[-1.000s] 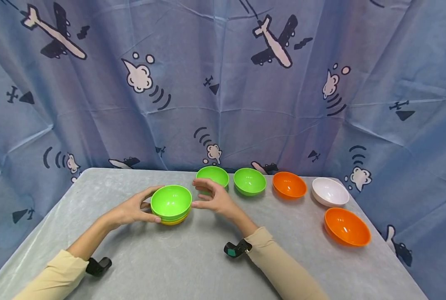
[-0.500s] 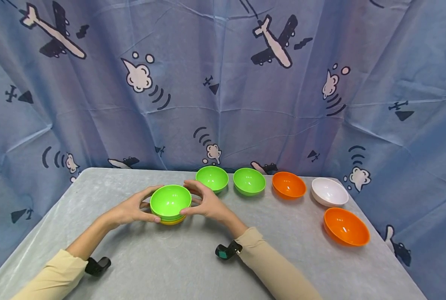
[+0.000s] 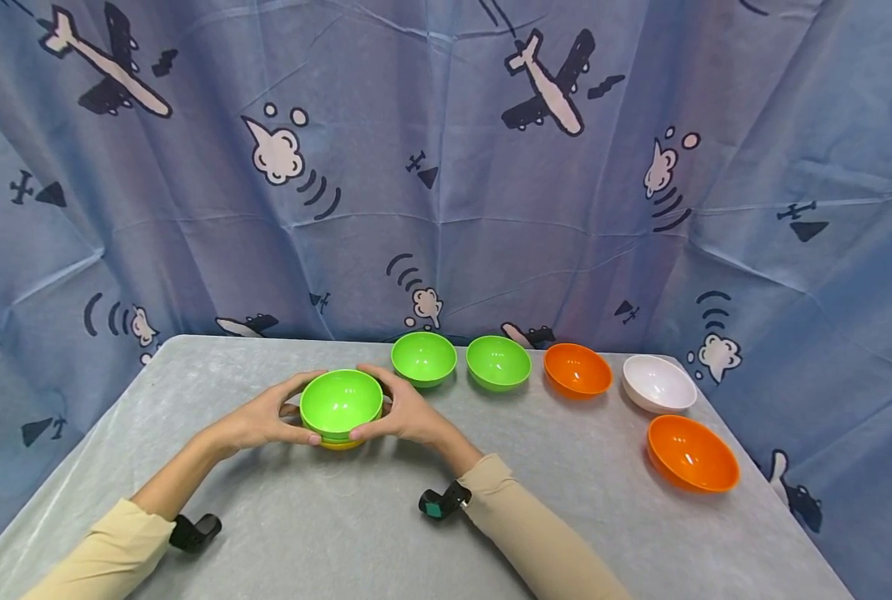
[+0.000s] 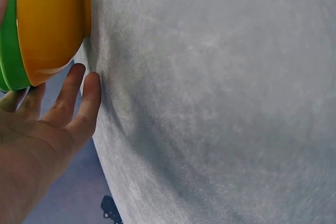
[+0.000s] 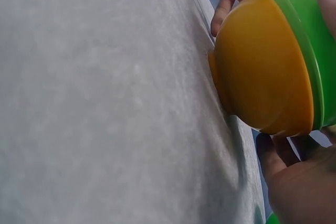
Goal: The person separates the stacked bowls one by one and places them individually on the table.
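Observation:
A green bowl (image 3: 341,404) sits nested on top of a stack, left of the table's middle. Beneath it a second green rim (image 5: 302,45) shows in the right wrist view. At the bottom is a yellow-orange bowl (image 5: 262,66), its foot down at the grey cloth. My left hand (image 3: 262,418) holds the stack's left side, thumb in front near the green rim and fingers spread behind. On the opposite side my right hand (image 3: 408,410) grips the green bowl, thumb at the front and fingers round the back. Some fingertips are hidden behind the bowls.
Along the back edge stand two green bowls (image 3: 423,358), an orange bowl (image 3: 578,371) and a white bowl (image 3: 659,384). Another orange bowl (image 3: 692,454) lies nearer on the right. A patterned blue curtain (image 3: 446,167) hangs behind the grey table (image 3: 326,533).
My right hand has come leftward from beside the stack and closed round its right side, thumb now at the front. The left hand and the bowls stay about where they were.

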`<state>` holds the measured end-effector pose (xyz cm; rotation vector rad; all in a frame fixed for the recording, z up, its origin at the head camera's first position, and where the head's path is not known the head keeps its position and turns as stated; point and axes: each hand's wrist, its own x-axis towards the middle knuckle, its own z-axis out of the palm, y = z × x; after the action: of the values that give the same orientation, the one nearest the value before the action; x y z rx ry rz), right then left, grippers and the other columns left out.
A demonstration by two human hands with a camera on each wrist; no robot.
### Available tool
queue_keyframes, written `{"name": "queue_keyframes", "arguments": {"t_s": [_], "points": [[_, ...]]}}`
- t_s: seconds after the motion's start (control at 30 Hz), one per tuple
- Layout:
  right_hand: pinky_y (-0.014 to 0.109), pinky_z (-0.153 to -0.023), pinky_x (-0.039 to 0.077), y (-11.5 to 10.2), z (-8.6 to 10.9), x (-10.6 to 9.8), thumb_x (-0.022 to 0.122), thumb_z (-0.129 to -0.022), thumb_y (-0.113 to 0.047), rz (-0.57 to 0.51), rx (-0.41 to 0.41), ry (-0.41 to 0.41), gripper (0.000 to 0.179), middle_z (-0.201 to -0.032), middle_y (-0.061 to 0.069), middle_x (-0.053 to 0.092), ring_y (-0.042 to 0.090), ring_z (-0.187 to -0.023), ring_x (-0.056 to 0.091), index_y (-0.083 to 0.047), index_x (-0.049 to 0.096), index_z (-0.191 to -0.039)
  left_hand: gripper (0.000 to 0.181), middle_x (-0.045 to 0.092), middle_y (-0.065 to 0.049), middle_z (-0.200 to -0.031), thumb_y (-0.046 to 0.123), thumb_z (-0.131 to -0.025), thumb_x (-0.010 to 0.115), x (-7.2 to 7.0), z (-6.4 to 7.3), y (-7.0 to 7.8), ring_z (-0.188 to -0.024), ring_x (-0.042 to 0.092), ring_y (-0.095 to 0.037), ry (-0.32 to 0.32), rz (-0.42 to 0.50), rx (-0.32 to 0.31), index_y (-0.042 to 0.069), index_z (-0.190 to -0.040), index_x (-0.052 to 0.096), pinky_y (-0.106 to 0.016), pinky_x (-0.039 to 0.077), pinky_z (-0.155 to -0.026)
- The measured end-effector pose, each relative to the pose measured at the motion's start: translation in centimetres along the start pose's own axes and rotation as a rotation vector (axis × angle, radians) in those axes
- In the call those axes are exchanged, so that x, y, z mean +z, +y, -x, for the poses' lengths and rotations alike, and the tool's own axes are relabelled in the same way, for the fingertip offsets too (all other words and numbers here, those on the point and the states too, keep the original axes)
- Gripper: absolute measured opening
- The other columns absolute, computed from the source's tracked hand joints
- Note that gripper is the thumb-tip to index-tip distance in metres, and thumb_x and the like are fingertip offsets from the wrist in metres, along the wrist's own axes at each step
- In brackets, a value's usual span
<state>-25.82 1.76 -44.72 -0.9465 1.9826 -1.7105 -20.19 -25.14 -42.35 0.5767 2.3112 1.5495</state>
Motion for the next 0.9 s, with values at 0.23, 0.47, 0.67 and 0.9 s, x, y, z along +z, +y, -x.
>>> {"name": "queue_keyframes", "arguments": {"t_s": [0.23, 0.47, 0.67, 0.9], "points": [[0.039, -0.104, 0.045, 0.13, -0.16, 0.03, 0.088, -0.076, -0.004, 0.01, -0.008, 0.01, 0.092, -0.146, 0.002, 0.048, 0.016, -0.13, 0.048, -0.001, 0.039, -0.154, 0.096, 0.025, -0.025, -0.159, 0.017, -0.087, 0.084, -0.08, 0.03, -0.03, -0.132, 0.046, -0.049, -0.004, -0.004, -0.005, 0.006, -0.16, 0.023, -0.053, 0.044, -0.104], [0.035, -0.099, 0.049, 0.12, -0.27, 0.11, 0.088, -0.076, -0.003, 0.007, -0.018, 0.026, 0.09, -0.141, 0.003, 0.051, 0.017, -0.124, 0.051, -0.002, 0.042, -0.152, 0.095, 0.025, -0.025, -0.158, 0.017, -0.087, 0.084, -0.1, 0.01, 0.04, -0.131, 0.046, -0.049, -0.004, 0.001, -0.012, 0.007, -0.16, 0.024, -0.053, 0.045, -0.103], [0.033, -0.094, 0.052, 0.1, -0.25, 0.15, 0.089, -0.075, -0.003, -0.001, -0.035, 0.034, 0.088, -0.137, 0.003, 0.053, 0.018, -0.119, 0.055, -0.003, 0.044, -0.151, 0.096, 0.026, -0.026, -0.157, 0.016, -0.087, 0.084, -0.05, -0.04, 0.18, -0.13, 0.048, -0.048, -0.008, 0.002, -0.016, 0.006, -0.16, 0.023, -0.05, 0.047, -0.101], [0.038, -0.096, 0.051, -0.39, -0.06, 0.14, 0.089, -0.072, -0.001, -0.015, -0.029, 0.054, 0.088, -0.134, 0.004, 0.056, 0.023, -0.118, 0.058, -0.006, 0.047, -0.149, 0.097, 0.025, -0.028, -0.158, 0.015, -0.086, 0.084, -0.01, 0.02, 0.37, -0.127, 0.051, -0.048, -0.01, 0.007, -0.014, 0.004, -0.16, 0.022, -0.048, 0.049, -0.098]]}}
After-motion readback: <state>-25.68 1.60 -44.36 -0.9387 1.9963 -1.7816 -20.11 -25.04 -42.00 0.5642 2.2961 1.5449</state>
